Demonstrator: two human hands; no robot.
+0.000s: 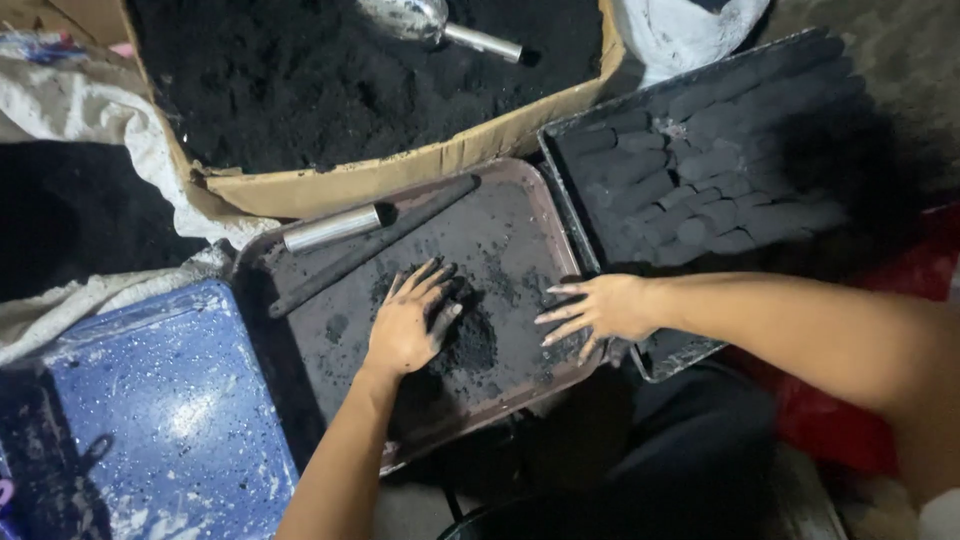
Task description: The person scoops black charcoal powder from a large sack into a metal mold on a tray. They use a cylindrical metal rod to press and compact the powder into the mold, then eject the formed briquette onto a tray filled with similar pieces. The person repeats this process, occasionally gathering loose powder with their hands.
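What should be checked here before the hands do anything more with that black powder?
1. Left hand flat on powder pile: ok.
2. Right hand open, fingers spread at tray edge: ok.
3. Metal tube and dark rod lying on the tray, apart from both hands: ok.
4. Room left in rack of pressed cylinders: cannot tell.
5. Scoop lying in box: ok.

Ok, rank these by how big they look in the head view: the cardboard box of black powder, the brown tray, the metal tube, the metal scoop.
1. cardboard box, though cut off by the frame
2. brown tray
3. metal tube and metal scoop look alike; the scoop is partly out of frame, so unranked.
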